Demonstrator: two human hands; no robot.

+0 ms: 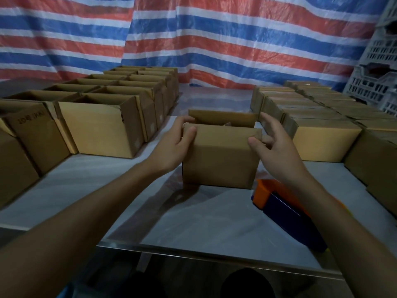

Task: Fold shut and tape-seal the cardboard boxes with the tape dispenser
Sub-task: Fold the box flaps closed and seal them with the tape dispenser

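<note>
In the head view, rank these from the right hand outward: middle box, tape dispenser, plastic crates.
1. Middle box: the right hand pinches its flap.
2. Tape dispenser: on the table, below that forearm.
3. Plastic crates: far back right.

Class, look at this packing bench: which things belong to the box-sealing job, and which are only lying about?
In the job: centre box, held by left hand and right hand; tape dispenser; open boxes at left; shut boxes at right.
Lying about: striped tarp; plastic crates.
</note>
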